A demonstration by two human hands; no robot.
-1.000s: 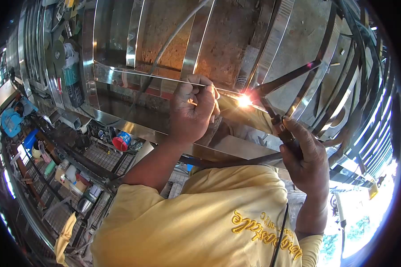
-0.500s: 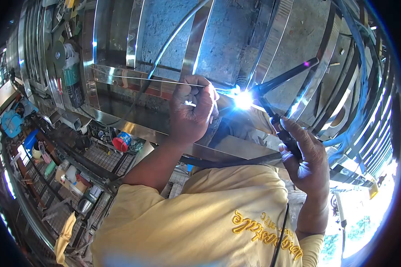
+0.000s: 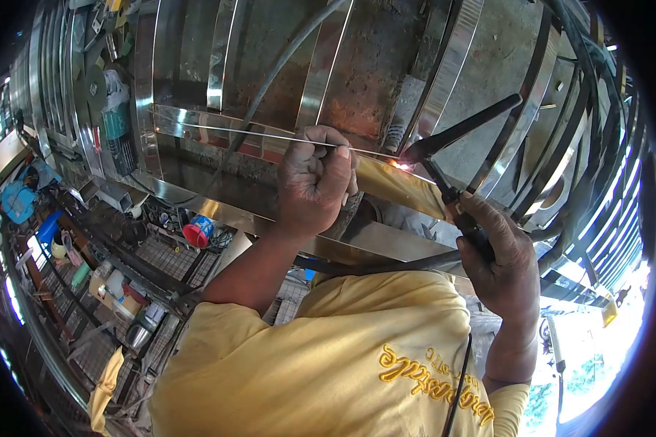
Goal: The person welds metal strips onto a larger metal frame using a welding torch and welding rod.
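My left hand (image 3: pixel 315 178) pinches a thin metal rod (image 3: pixel 240 131), which runs from the left toward the glowing spot. My right hand (image 3: pixel 499 258) is wrapped round the dark handle of a welding torch (image 3: pixel 468 222). The torch head sits just above the metal frame (image 3: pixel 408 191), where a small orange-pink glow (image 3: pixel 401 164) shows at a joint. The rod's right end lies close to that glow. Shiny flat bars (image 3: pixel 326 65) of the frame stretch away above both hands.
A grey cable (image 3: pixel 284 62) crosses the frame. Dark hoses (image 3: pixel 587 65) hang at the right. A green grinder (image 3: pixel 114 124) lies at the upper left. At the lower left are a red-and-blue container (image 3: pixel 197 231) and a metal cup (image 3: pixel 138 336) among clutter.
The bright blue-white arc has gone out, leaving a small glow, and the blue light on the surroundings has faded. Both hands have stayed nearly in place.
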